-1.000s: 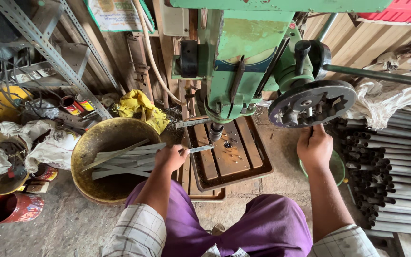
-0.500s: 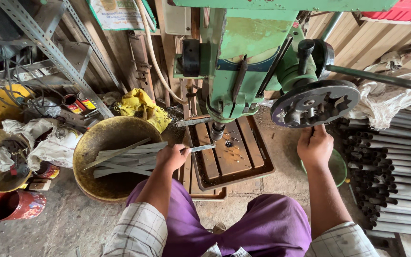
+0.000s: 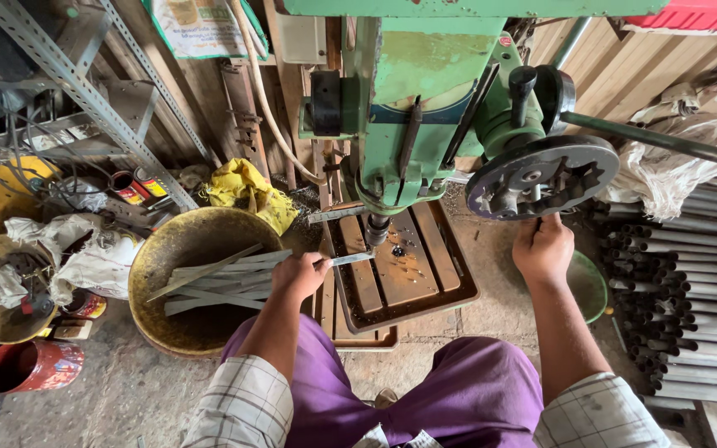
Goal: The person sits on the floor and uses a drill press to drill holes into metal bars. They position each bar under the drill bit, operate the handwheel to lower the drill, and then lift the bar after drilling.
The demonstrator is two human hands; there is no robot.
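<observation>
Green drill press (image 3: 425,99), purple trousers (image 3: 458,398), plaid sleeves (image 3: 242,411), yellow cloth (image 3: 246,189), red can (image 3: 31,365).

The top of the green drill press (image 3: 425,91) is chopped off by the frame, so its head can't be seen. The near end of the metal strip (image 3: 350,259) disappears inside the left hand (image 3: 299,274). The right hand (image 3: 543,249) covers whatever it's gripping under the handwheel (image 3: 541,176), so can't tell. The pipe stack (image 3: 690,307) runs off the right edge, and the red tin (image 3: 31,365) is partly cut off too.
</observation>
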